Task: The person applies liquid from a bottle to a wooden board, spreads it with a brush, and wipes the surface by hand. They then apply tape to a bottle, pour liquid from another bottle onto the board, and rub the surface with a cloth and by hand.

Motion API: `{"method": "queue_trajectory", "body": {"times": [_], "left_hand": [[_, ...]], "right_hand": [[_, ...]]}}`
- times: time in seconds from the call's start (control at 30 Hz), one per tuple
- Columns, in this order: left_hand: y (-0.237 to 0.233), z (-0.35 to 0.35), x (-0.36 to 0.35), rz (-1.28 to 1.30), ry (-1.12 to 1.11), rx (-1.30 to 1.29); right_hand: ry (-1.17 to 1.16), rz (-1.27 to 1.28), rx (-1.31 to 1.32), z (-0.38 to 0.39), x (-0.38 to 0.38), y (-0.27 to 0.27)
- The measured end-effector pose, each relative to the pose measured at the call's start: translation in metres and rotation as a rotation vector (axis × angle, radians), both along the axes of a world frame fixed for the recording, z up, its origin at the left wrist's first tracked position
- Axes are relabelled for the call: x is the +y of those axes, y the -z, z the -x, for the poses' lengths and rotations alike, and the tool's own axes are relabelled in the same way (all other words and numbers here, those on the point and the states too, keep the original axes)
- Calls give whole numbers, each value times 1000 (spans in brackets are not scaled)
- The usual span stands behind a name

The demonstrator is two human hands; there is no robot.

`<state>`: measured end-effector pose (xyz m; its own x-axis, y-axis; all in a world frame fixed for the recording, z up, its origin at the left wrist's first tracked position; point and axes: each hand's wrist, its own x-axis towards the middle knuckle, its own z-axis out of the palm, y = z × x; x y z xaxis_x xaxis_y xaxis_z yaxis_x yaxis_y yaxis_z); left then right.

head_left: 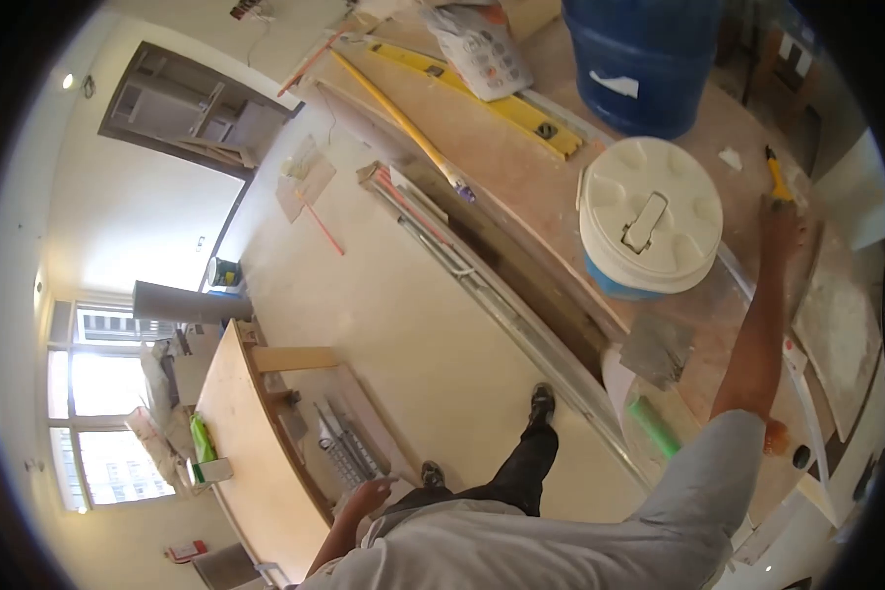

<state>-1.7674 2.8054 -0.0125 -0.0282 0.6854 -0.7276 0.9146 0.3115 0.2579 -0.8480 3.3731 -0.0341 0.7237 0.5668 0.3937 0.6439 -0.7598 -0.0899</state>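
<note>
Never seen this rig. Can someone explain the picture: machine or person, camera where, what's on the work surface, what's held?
No machine here: a person works with bare hands. There is one picture, from a camera worn on the head; its wide lens bends the room and darkens the corners.

On the pinkish-brown work surface stand a big blue plastic barrel and a round tub with a cream plastic lid. A long yellow spirit level lies near a pale printed bag.

The right hand is at a small yellow-and-black tool; whether it is gripped or just touched, I can't tell. The left hand is low by the body, with nothing visible in it.
</note>
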Motion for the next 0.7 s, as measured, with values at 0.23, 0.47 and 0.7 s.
{"method": "queue_trajectory", "body": {"times": [0.23, 0.47, 0.7], "left_hand": [[-69, -115, 150, 30, -87, -117], [-66, -103, 153, 81, -9, -86], [-54, -60, 157, 142, 63, -11]], "right_hand": [[-143, 115, -181, -72, 34, 22], [-113, 184, 156, -42, 16, -21], [-110, -563, 523, 56, -43, -126]]}}
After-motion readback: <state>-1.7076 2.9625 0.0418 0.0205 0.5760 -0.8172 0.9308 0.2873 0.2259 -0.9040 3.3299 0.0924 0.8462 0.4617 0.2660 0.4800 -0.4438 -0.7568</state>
